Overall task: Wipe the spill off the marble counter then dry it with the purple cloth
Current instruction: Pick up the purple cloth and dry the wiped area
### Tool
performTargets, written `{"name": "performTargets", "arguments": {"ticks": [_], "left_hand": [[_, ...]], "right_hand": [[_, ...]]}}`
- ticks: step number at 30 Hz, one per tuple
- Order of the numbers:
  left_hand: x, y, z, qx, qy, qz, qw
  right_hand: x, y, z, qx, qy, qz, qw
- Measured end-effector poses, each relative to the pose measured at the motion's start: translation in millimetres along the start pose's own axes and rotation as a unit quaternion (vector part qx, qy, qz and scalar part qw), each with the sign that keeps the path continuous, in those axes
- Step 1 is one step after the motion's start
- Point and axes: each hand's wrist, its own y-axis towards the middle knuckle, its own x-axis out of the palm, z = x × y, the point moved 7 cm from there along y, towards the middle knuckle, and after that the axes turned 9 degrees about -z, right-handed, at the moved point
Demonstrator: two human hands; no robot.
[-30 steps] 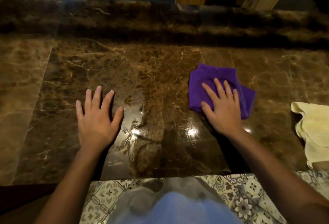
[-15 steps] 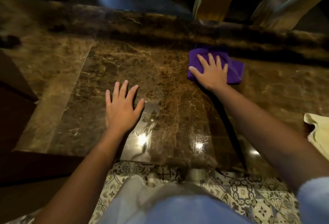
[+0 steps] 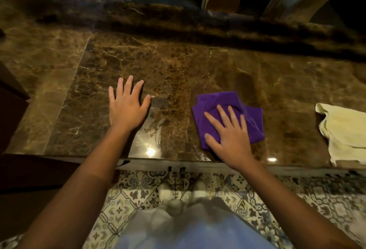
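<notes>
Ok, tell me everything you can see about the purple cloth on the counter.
The purple cloth looks like soft fabric folded into an uneven layered square with offset corners. It lies flat on the brown marble counter, near the front edge. The right hand presses on its near half with straight, spread fingers, covering part of it. It lies apart from the pale yellow cloth further right.

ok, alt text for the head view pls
The right hand presses flat on a folded purple cloth on a brown marble counter. The left hand rests flat beside it; a pale yellow cloth lies at right.
</notes>
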Motion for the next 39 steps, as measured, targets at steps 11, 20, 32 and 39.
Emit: {"name": "performTargets", "arguments": {"ticks": [11,20,32,39], "left_hand": [[3.0,-6.8,4.0,-0.036,0.006,0.006,0.999],[4.0,-4.3,5.5,-0.054,0.026,0.03,0.998],[-0.8,-5.5,8.2,-0.052,0.019,0.028,0.998],[-3.4,-6.5,9.0,-0.048,0.008,0.011,0.999]], "right_hand": [[11.9,-71.6,42.9,0.067,-0.022,0.011,0.997],[-15.4,18.8,66.7,0.08,-0.013,0.064,0.995],[-78.7,200.8,83.5,0.141,0.045,0.069,0.987],[-66.7,195.6,50.0,0.17,0.041,0.064,0.982]]}}
